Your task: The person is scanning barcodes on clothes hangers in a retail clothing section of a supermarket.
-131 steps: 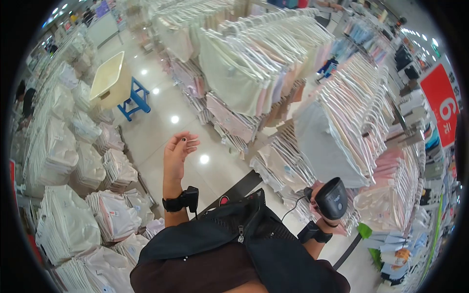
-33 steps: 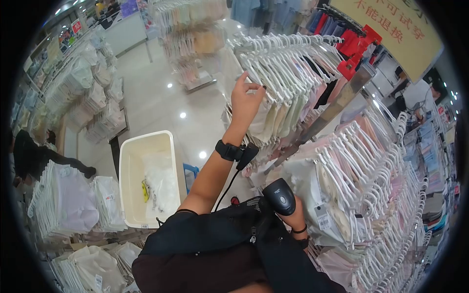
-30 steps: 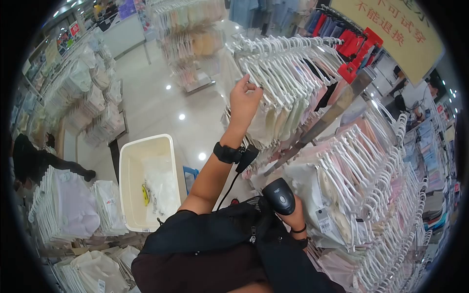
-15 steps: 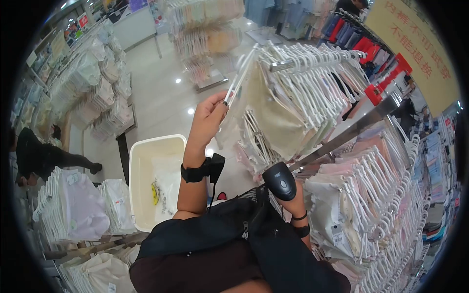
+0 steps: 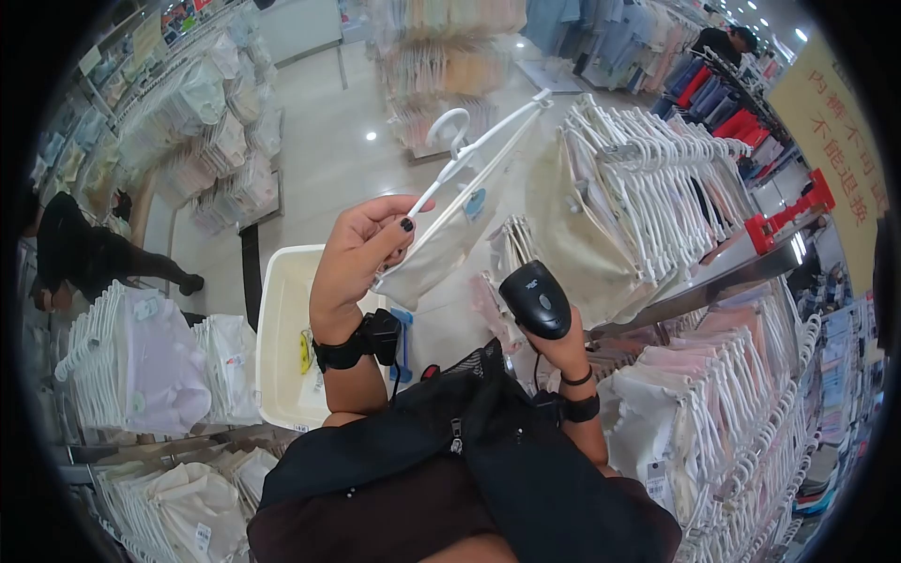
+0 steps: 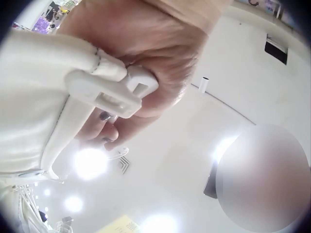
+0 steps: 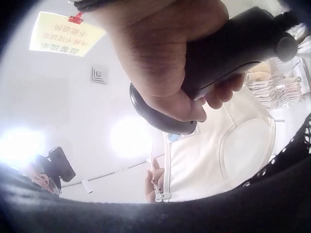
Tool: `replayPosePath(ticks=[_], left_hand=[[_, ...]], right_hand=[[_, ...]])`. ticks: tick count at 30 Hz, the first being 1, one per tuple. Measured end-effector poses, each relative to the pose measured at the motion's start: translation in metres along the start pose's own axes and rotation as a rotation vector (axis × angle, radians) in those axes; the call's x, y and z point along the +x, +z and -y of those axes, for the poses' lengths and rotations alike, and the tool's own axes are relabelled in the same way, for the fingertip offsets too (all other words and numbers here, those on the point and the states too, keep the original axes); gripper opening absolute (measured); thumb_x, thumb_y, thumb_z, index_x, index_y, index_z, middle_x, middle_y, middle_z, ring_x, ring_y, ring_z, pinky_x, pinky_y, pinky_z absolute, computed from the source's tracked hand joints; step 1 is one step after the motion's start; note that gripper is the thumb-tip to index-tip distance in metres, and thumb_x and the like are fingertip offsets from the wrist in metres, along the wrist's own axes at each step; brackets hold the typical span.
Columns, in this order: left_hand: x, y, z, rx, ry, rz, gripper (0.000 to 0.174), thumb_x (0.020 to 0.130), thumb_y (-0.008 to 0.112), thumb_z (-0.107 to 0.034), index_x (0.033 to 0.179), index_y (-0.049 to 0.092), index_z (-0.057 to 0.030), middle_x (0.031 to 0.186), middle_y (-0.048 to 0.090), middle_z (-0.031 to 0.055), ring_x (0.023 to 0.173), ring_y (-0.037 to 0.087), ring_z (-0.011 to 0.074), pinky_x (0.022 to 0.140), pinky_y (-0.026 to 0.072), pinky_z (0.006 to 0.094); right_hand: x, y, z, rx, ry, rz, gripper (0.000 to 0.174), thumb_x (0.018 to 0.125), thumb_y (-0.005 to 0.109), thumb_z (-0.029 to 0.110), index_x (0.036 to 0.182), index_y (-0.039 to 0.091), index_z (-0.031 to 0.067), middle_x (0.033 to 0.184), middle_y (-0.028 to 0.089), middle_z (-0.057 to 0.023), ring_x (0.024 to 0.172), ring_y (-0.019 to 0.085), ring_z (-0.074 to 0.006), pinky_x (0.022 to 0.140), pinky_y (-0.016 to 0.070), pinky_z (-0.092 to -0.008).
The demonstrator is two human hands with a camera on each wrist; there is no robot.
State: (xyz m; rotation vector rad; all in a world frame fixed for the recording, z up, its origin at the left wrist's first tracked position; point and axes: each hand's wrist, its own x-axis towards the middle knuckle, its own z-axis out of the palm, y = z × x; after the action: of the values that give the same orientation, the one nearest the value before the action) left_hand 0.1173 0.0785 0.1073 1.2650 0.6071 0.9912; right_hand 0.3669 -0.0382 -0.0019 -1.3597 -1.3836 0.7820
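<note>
In the head view my left hand (image 5: 355, 258) grips one end of a white clip hanger (image 5: 460, 161). Cream underpants (image 5: 441, 253) hang from it, tilted, with a small blue tag on the fabric. Close up in the left wrist view, the hanger's white clip (image 6: 104, 94) pinches the waistband beside my palm. My right hand (image 5: 560, 347) holds a black barcode scanner (image 5: 533, 298), its rounded head toward the underpants. From the right wrist view, the scanner (image 7: 238, 43) overlaps the top of the underpants (image 7: 209, 155), and my fingers curl round its handle.
Ahead right stands a rack of hung underpants (image 5: 610, 225); another fills the right side (image 5: 713, 385). A cream tub (image 5: 272, 366) sits by a blue stool (image 5: 404, 347) at my left. A person (image 5: 94, 249) is at far left. A yellow sign (image 5: 835, 141) hangs at right.
My left hand, empty earlier, reached to the front rack, took a hanger with underpants off it and brought it left and nearer. The scanner has stayed in my right hand.
</note>
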Motion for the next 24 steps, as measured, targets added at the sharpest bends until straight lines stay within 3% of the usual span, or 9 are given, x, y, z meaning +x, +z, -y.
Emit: replayPosePath(ticks=[4,7,10,13,15,17,19,21,24], left_hand=[[-0.006,-0.007,-0.004,-0.003,0.001,0.015,0.027,0.082,0.049,-0.006,0.106,0.056,0.0034,0.06,0.042,-0.0064,0.051,0.033,0.0003,0.047,0.0233,0.0157],[-0.007,-0.012,-0.005,-0.018,-0.027,0.02,0.027,0.082,0.049,-0.006,0.106,0.055,0.0038,0.059,0.042,-0.0062,0.052,0.035,0.0004,0.046,0.0241,0.0154],[0.001,-0.017,0.005,-0.08,-0.043,0.02,0.024,0.08,0.047,-0.003,0.103,0.053,0.003,0.066,0.048,-0.0004,0.054,0.043,0.0038,0.047,0.0311,0.0162],[0.017,-0.002,0.026,-0.373,-0.011,0.032,0.022,0.079,0.045,0.0,0.101,0.048,-0.0002,0.078,0.051,0.0075,0.055,0.049,0.0095,0.049,0.0394,0.0182],[0.036,0.016,0.046,-0.62,-0.007,0.11,0.022,0.078,0.043,0.002,0.099,0.044,-0.0041,0.088,0.052,0.0135,0.058,0.053,0.0141,0.051,0.0443,0.0201],[0.053,0.03,0.068,-0.737,-0.041,0.192,0.024,0.078,0.043,0.003,0.101,0.045,-0.0046,0.094,0.053,0.0159,0.06,0.055,0.0143,0.049,0.0437,0.0202],[0.066,0.042,0.08,-0.85,-0.068,0.262,0.027,0.078,0.042,0.003,0.103,0.045,-0.005,0.1,0.053,0.0184,0.063,0.056,0.0145,0.047,0.0431,0.0202],[0.079,0.06,0.087,-1.026,-0.247,0.463,0.033,0.079,0.04,0.004,0.11,0.042,-0.0054,0.115,0.048,0.0235,0.068,0.057,0.0147,0.044,0.0414,0.0206],[0.081,0.088,0.096,-0.842,-0.13,0.478,0.042,0.082,0.035,0.004,0.122,0.037,-0.0062,0.125,0.039,0.0264,0.062,0.053,0.0132,0.043,0.0403,0.0185]], right_hand=[[0.009,0.009,0.006,0.082,-0.035,0.004,0.033,0.059,0.073,0.005,0.087,0.059,-0.0009,0.079,0.063,-0.007,0.07,0.058,-0.0119,0.066,0.0456,-0.0258],[0.014,0.01,0.012,0.031,-0.042,0.031,0.036,0.058,0.074,0.004,0.089,0.058,-0.0009,0.08,0.063,-0.0073,0.071,0.058,-0.0123,0.067,0.0457,-0.0261],[0.011,0.011,0.012,0.028,-0.095,-0.059,0.033,0.061,0.073,0.006,0.09,0.058,-0.0004,0.081,0.063,-0.0089,0.072,0.059,-0.0147,0.067,0.0458,-0.026],[0.007,0.007,0.013,0.105,-0.004,-0.072,0.032,0.061,0.073,0.006,0.089,0.059,-0.0002,0.08,0.063,-0.0089,0.071,0.059,-0.0157,0.067,0.0458,-0.0264],[-0.001,0.003,0.017,0.023,-0.044,-0.131,0.032,0.061,0.073,0.006,0.089,0.058,-0.0003,0.081,0.062,-0.0091,0.071,0.059,-0.0155,0.067,0.0457,-0.0267],[-0.009,-0.003,0.016,-0.065,-0.081,-0.176,0.032,0.061,0.072,0.006,0.089,0.058,-0.0004,0.081,0.062,-0.0092,0.071,0.059,-0.0154,0.067,0.0457,-0.0271],[-0.015,-0.008,0.01,-0.062,-0.01,-0.09,0.033,0.06,0.072,0.005,0.089,0.058,-0.0011,0.081,0.062,-0.0096,0.072,0.058,-0.0153,0.068,0.0455,-0.0277],[-0.027,-0.014,0.011,-0.051,0.02,-0.136,0.034,0.06,0.072,0.005,0.09,0.058,-0.0014,0.082,0.062,-0.0098,0.072,0.058,-0.0151,0.068,0.0454,-0.028],[-0.044,-0.021,0.01,-0.055,0.061,-0.183,0.035,0.06,0.071,0.005,0.091,0.057,-0.0018,0.082,0.062,-0.0098,0.073,0.058,-0.0151,0.069,0.0452,-0.0283]])
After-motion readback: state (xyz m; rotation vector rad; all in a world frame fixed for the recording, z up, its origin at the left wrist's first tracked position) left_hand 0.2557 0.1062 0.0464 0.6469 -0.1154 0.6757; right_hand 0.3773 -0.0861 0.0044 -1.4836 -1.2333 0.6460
